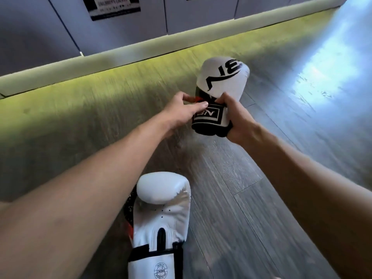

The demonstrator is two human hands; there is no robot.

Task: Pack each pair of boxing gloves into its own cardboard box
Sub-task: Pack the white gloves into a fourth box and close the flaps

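A white boxing glove [221, 77] with black lettering and a black cuff is held above the floor at centre right. My right hand [239, 121] grips its cuff from the right side. My left hand [185, 111] pinches the strap at the cuff's left edge, where a bit of red shows. A second white glove [161, 214] lies palm-up on the floor near the bottom centre, partly under my left forearm; its cuff carries a round stamp. No cardboard box is in view.
Grey wood-plank floor [261, 198] spreads all around. A lit skirting strip [120, 55] runs along grey cabinet fronts [201, 13] at the top, casting a yellow-green glow on the floor. A dark poster [112, 7] hangs on one cabinet.
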